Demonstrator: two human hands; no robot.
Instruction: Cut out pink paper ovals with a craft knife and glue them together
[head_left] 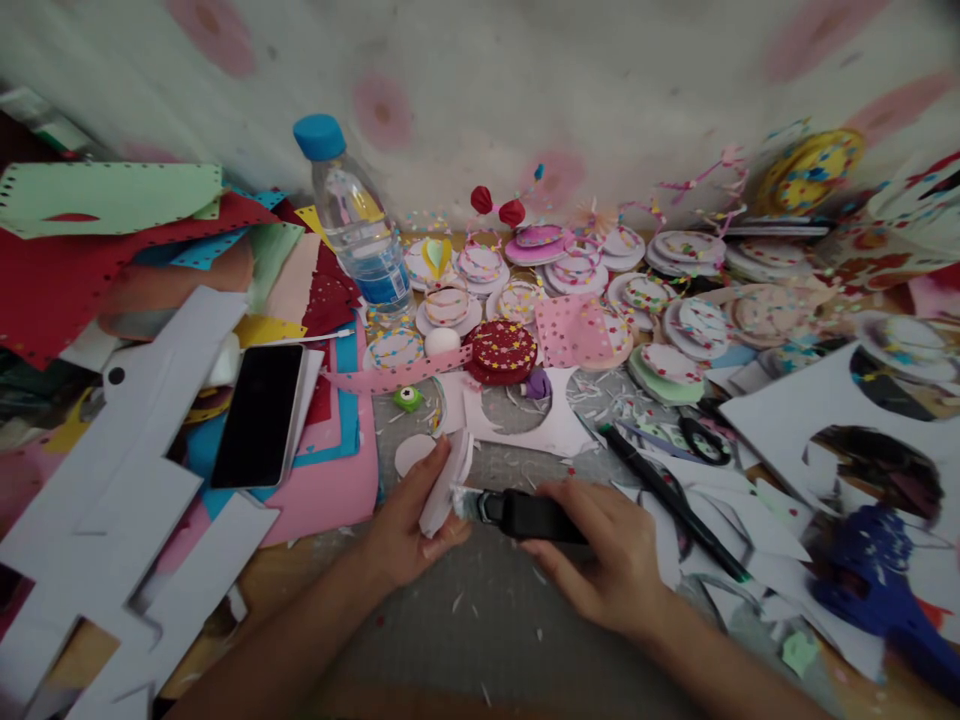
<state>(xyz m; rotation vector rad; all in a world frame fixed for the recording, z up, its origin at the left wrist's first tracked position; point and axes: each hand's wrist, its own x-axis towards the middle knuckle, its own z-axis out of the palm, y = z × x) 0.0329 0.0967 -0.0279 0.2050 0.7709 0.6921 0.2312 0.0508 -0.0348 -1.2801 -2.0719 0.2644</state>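
My left hand (pixel 405 530) grips a white foam-like disc (pixel 448 487) on edge between thumb and fingers, above the grey cutting mat (pixel 450 640). In my right hand (pixel 611 555) is a black utility knife (pixel 541 517), its blade pointing left and meeting or nearly meeting the disc's edge; blur hides the exact contact. Behind the disc lies a small white circle (pixel 414 455). A white board with round cut-outs (pixel 525 437) rests just beyond both hands, near a green craft punch (pixel 408 399).
A water bottle (pixel 364 240), a phone (pixel 259 415) and coloured paper sheets (pixel 341 500) are at the left. Several decorated discs (pixel 502 352) fill the back. At the right lie scissors (pixel 705 440), a dark green pen (pixel 675 505), a blue glue gun (pixel 874 580) and white scraps.
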